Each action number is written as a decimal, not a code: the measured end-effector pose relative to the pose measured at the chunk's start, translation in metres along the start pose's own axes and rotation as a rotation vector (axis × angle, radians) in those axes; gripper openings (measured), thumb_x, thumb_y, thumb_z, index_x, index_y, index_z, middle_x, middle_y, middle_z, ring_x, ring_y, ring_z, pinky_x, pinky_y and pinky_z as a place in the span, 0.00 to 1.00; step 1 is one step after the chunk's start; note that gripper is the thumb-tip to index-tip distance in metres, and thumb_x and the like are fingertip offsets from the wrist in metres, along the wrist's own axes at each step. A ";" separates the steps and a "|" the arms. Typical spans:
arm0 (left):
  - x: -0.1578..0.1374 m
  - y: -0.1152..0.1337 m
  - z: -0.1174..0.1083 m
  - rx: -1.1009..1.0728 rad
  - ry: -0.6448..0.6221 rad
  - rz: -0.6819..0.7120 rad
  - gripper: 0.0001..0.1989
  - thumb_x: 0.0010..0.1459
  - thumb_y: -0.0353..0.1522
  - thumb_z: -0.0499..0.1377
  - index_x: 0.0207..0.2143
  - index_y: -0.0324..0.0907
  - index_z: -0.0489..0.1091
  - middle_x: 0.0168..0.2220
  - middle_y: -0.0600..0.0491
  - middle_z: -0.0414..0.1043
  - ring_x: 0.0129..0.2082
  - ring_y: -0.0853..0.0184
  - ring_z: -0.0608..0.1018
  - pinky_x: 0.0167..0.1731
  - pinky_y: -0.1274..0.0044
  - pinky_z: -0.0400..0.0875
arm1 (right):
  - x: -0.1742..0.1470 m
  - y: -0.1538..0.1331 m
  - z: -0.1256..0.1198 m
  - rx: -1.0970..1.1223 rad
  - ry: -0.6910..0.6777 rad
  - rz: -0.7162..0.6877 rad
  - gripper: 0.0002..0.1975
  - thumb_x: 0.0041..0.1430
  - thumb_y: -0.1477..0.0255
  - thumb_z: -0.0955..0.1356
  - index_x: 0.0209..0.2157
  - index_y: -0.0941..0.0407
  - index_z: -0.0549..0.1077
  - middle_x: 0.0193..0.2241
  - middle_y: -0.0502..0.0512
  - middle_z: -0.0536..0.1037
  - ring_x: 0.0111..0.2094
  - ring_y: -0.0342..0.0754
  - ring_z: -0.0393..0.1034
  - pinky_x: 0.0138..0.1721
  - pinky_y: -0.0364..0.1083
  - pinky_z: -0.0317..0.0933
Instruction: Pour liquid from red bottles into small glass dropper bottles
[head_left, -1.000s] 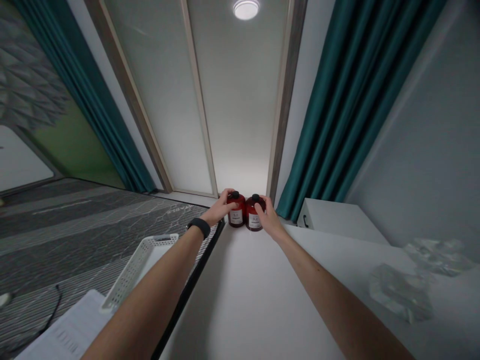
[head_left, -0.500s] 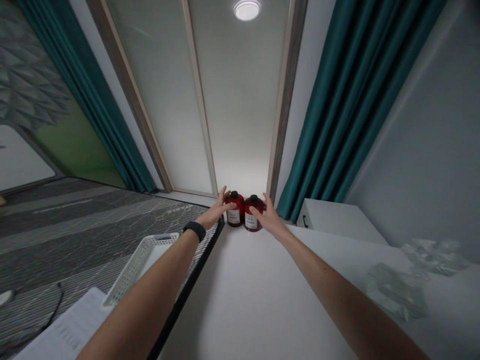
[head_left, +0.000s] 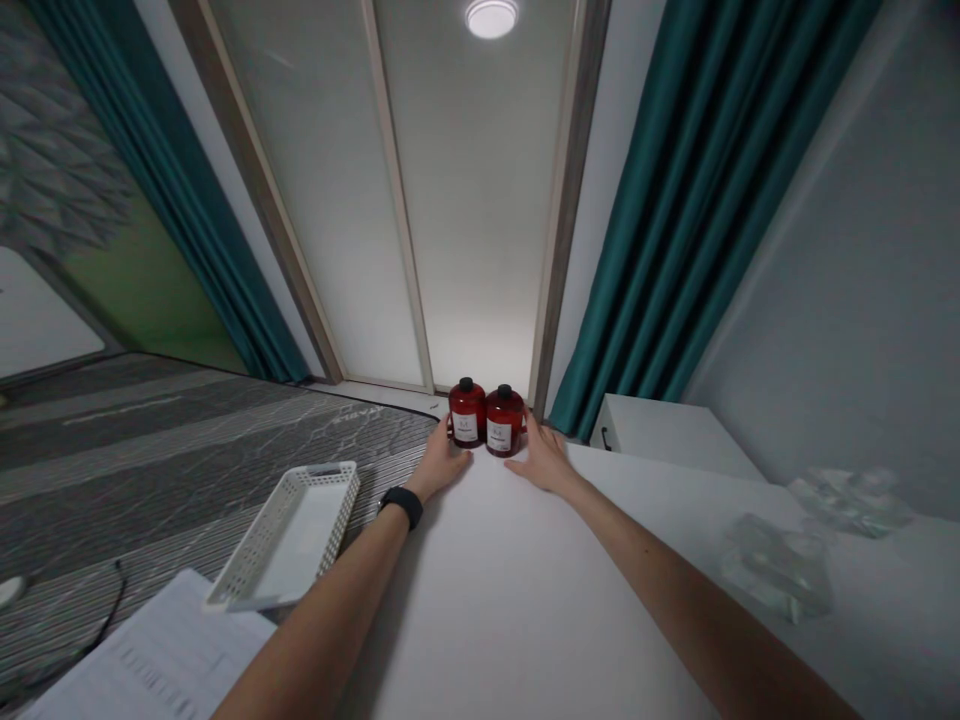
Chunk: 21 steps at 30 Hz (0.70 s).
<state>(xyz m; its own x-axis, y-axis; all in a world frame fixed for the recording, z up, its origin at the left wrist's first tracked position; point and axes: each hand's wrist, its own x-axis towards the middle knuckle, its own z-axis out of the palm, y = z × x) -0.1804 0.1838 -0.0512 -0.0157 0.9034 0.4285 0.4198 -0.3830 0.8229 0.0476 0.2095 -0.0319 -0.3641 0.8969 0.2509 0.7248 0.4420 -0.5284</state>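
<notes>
Two dark red bottles with black caps and white labels stand upright side by side at the far end of the white table [head_left: 495, 590]. My left hand [head_left: 439, 465] is at the outer side of the left bottle [head_left: 466, 412], its thumb stretched out low near the base and its fingers partly hidden beside the bottle. On the other side, my right hand [head_left: 546, 455] cups the outer side of the right bottle [head_left: 505, 418], thumb pointing inward by its base. Both hands look open, not wrapped round the bottles. A black band sits on my left wrist.
A white perforated basket [head_left: 341, 505] and printed papers [head_left: 150, 655] lie to the left, below the table edge. Crumpled clear plastic [head_left: 784, 570] rests on the table at right. Beyond it stands a white cabinet [head_left: 675, 430]; teal curtains [head_left: 697, 200] flank frosted sliding doors [head_left: 480, 220].
Both hands have slid lower and nearer along the bottles; the thumbs have left the labels and now lie by the bases. The bottles still stand side by side. The view has shifted slightly.
</notes>
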 end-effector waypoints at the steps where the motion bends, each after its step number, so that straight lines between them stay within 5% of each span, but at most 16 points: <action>1: 0.000 0.000 0.001 0.013 0.004 0.001 0.38 0.47 0.22 0.62 0.61 0.38 0.56 0.58 0.40 0.67 0.57 0.55 0.71 0.60 0.61 0.62 | 0.001 0.000 0.001 0.005 -0.001 0.006 0.57 0.50 0.67 0.74 0.70 0.56 0.35 0.56 0.66 0.72 0.59 0.63 0.62 0.59 0.60 0.49; 21: -0.006 0.005 -0.001 0.248 0.057 -0.036 0.23 0.54 0.28 0.61 0.53 0.37 0.65 0.52 0.40 0.72 0.51 0.54 0.75 0.55 0.60 0.67 | 0.018 0.007 0.001 0.203 -0.048 -0.050 0.43 0.48 0.72 0.74 0.64 0.51 0.54 0.47 0.58 0.80 0.47 0.61 0.75 0.48 0.55 0.64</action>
<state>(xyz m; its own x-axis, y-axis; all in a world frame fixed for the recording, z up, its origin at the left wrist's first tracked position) -0.1787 0.1767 -0.0491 -0.0830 0.9003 0.4273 0.6273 -0.2860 0.7244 0.0459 0.2286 -0.0320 -0.4280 0.8700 0.2446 0.5738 0.4707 -0.6702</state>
